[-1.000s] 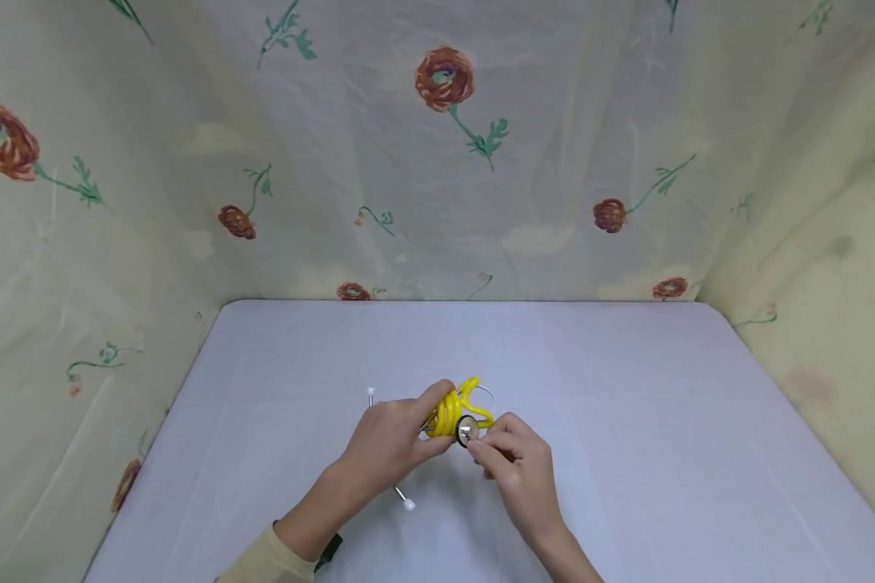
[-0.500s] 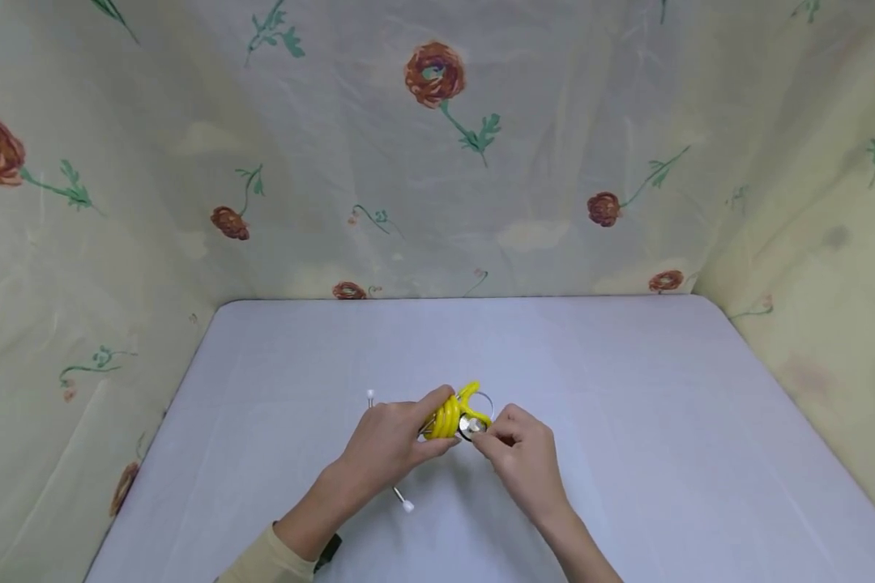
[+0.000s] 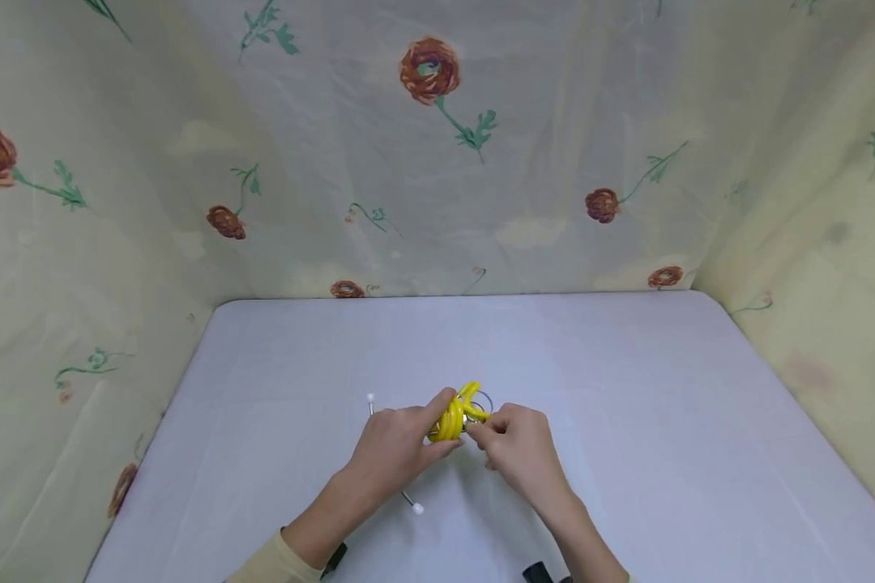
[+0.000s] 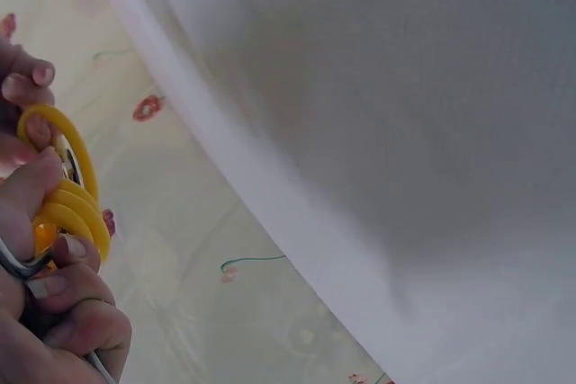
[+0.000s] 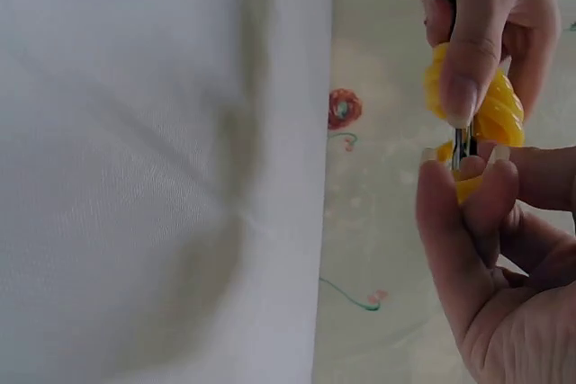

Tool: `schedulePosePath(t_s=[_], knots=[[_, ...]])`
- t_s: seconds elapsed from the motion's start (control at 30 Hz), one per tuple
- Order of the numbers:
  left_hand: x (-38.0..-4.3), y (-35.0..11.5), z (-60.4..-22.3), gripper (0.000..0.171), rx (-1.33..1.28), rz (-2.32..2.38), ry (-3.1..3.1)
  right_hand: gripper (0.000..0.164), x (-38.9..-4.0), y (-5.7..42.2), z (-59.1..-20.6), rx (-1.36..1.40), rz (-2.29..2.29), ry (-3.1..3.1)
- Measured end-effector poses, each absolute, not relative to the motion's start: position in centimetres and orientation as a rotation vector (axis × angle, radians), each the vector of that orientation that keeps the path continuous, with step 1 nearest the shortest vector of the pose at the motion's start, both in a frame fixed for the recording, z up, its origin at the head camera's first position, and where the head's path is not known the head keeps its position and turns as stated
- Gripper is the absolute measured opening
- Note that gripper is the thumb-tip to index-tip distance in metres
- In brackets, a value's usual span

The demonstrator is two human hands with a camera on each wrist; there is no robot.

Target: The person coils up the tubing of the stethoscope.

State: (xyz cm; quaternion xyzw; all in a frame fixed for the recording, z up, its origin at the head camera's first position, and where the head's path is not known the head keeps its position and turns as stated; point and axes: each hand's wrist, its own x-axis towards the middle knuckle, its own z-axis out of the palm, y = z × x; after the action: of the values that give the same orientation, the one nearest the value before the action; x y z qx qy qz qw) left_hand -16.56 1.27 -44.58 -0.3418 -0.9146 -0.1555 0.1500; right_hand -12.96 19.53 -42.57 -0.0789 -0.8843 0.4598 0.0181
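A stethoscope with yellow tubing is held up over the table, its tube wound into a tight coil. My left hand grips the coil and the metal ear tubes, thumb on the near side. White ear tips stick out on either side of that hand. At the coil's right end, my right hand pinches the metal chest piece between thumb and fingers, which hide most of it. The left wrist view shows yellow loops between the two hands.
A white-covered table lies beneath both hands. Flower-printed cloth hangs behind it and along both sides. Black pieces show by the wrists at the bottom edge.
The chest piece's round face, earlier turned toward the head camera, has tipped edge-on and in against the coil under my right fingers. The left hand keeps its grip, shifting slightly right.
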Motion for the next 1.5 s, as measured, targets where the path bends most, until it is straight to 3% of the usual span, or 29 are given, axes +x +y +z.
schedulePosePath(t_s=[0.23, 0.47, 0.8, 1.07, 1.3, 1.5], knots=[[-16.4, 1.6, -44.4, 0.058, -0.952, -0.513, -2.645, 0.022, -13.4, 19.2, -43.1, -0.283, 1.381, -2.617], [-16.3, 1.7, -44.8, 0.06, -0.936, -0.501, -2.674, 0.045, -13.4, 18.8, -43.9, -0.142, 1.115, -2.64], [-16.5, 1.1, -44.8, 0.061, -0.934, -0.505, -2.661, 0.045, -13.4, 18.9, -43.9, -0.09, 1.081, -2.693], [-16.7, 0.8, -44.2, 0.063, -0.912, -0.581, -2.708, 0.02, -13.6, 20.9, -43.8, -0.266, 1.666, -2.453], [-16.5, 0.6, -43.8, 0.063, -0.946, -0.612, -2.741, 0.038, -14.4, 21.8, -44.4, -0.185, 2.323, -2.291], [-16.6, 0.4, -44.1, 0.063, -1.008, -0.593, -2.706, 0.035, -14.5, 21.7, -44.7, -0.224, 2.567, -2.151]])
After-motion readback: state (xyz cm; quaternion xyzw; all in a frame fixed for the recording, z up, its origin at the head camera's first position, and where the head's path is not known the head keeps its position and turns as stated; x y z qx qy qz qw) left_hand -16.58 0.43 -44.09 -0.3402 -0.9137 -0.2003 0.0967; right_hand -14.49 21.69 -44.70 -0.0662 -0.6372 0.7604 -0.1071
